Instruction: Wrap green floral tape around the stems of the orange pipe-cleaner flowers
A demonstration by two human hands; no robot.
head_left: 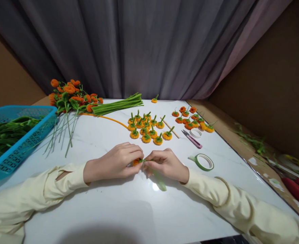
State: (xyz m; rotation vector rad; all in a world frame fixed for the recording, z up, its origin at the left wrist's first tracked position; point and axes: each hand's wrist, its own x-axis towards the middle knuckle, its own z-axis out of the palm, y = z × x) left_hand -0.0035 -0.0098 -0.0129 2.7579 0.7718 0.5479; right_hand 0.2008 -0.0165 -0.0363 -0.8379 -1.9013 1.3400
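Note:
My left hand (pixel 113 162) pinches a small orange pipe-cleaner flower (pixel 136 162) at the table's middle. My right hand (pixel 166 163) meets it from the right, gripping the flower's green stem (pixel 144 160) and a strip of pale green tape (pixel 159 180) that trails toward me. Both hands rest on the white table (pixel 108 206). A cluster of several finished yellow-orange flower heads (pixel 149 130) lies just beyond my fingers.
A blue basket (pixel 24 135) of green leaves stands at left, with a bunch of stemmed orange flowers (pixel 70 96) and green pipe cleaners (pixel 117 105) behind. At right lie more orange heads (pixel 190 120), pink snips (pixel 192 139), a white tape roll (pixel 196 133) and a green tape roll (pixel 202 162).

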